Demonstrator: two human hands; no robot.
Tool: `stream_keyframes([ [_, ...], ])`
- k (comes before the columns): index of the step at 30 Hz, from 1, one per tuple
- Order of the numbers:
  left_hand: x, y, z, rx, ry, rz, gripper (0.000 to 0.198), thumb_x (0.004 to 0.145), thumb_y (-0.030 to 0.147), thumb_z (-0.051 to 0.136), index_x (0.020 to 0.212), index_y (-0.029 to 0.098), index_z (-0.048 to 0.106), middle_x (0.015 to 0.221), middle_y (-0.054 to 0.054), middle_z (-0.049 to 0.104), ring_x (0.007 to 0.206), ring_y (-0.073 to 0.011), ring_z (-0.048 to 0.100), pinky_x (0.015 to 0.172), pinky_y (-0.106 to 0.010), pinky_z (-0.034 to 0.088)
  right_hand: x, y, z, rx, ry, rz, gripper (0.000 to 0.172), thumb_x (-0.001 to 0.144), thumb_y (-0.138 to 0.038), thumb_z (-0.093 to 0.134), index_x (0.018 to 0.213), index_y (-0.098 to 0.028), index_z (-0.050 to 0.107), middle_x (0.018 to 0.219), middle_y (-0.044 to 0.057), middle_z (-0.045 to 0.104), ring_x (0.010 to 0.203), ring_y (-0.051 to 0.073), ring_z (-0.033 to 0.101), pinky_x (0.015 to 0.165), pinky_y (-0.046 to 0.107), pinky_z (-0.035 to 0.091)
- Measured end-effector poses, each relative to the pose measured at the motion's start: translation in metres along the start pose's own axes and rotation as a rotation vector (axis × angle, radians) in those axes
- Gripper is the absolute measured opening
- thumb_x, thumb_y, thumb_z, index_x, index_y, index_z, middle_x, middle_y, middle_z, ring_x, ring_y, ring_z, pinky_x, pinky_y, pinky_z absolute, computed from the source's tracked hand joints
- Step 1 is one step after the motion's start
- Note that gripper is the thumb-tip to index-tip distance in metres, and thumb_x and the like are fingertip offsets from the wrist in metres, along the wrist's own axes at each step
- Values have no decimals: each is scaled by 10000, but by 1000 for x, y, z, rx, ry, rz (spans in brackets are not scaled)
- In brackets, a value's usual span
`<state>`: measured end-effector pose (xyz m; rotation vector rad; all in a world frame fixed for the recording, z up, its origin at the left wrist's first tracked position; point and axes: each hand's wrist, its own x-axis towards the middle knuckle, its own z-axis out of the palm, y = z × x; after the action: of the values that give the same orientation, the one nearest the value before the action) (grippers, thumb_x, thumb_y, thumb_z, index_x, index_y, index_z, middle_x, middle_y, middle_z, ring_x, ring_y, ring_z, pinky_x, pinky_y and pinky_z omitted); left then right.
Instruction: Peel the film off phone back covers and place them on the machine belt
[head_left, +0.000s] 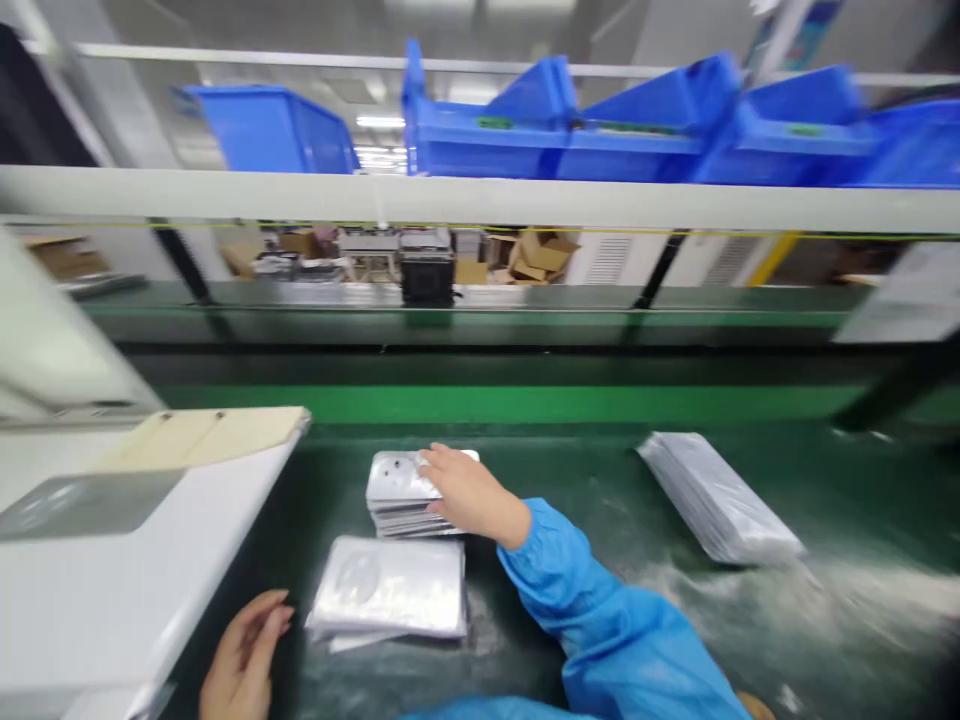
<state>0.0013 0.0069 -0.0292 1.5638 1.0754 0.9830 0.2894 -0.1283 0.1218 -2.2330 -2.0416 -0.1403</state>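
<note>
A stack of thin silvery metal plates (397,478) with small dark holes in the top one lies on the dark green worktop. My right hand (465,490), in a blue sleeve, reaches over the stack's right end, fingers on top and thumb at the front edge, gripping there. Nearer to me lies a pile of silvery plates in clear plastic film (390,590), some slightly askew. My left hand (244,655) is at the lower left, beside that pile and apart from it. Its fingers are loosely curved, the thumb a little away from them, holding nothing.
To the right lies another stack of film-wrapped plates (720,500). A white machine-like surface (112,590) with a cream panel (202,438) borders the left side. Blue bins (487,130) stand on a shelf rail (465,200) above the worktop (570,620).
</note>
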Motion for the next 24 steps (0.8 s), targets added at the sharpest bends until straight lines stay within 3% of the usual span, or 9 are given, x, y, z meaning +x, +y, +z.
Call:
stream_keyframes([
  [3, -1, 9, 2, -50, 21, 11, 519, 671, 621, 663, 949, 183, 657, 940, -62, 695, 800, -222, 674, 762, -340, 560, 1, -2, 6, -4, 5, 21, 484, 756, -126, 711, 1214, -55, 570, 1278, 185, 545, 1237, 320, 462, 1029, 435, 423],
  [9, -4, 20, 9, -143, 50, 78, 373, 766, 508, 629, 936, 177, 647, 946, -77, 666, 802, -198, 645, 740, -318, 534, 8, 4, 17, -49, 42, -30, 449, 735, -30, 586, 1181, -70, 608, 1208, 191, 593, 1129, 330, 558, 958, 474, 486],
  [12, -1, 23, 8, -172, 26, 102, 326, 792, 478, 606, 914, 177, 637, 856, -51, 640, 758, -180, 627, 702, -300, 513, 9, 17, 32, -74, 86, -107, 452, 741, -111, 566, 1190, -87, 608, 1255, 185, 564, 1139, 350, 548, 925, 500, 504],
  [14, 2, 24, 7, -177, -5, 111, 308, 809, 465, 593, 910, 176, 632, 807, -32, 613, 730, -165, 606, 681, -287, 493, 10, 29, 47, -131, 238, -135, 424, 760, -219, 535, 1156, -98, 626, 1263, 173, 562, 1132, 353, 550, 881, 495, 528],
  [17, 4, 22, 4, -193, -17, 121, 304, 831, 466, 575, 914, 177, 621, 816, -23, 590, 721, -147, 571, 680, -276, 463, 10, 46, 68, -147, 331, -207, 420, 818, -299, 422, 1110, -102, 650, 1170, 171, 620, 1054, 335, 600, 817, 489, 555],
  [24, 5, 15, 4, -268, -43, 104, 340, 833, 502, 582, 935, 179, 610, 893, -33, 566, 760, -143, 539, 717, -278, 437, 10, 57, 74, -59, 326, -251, 415, 863, -424, 394, 1013, -183, 697, 1069, 106, 675, 962, 302, 646, 698, 427, 597],
])
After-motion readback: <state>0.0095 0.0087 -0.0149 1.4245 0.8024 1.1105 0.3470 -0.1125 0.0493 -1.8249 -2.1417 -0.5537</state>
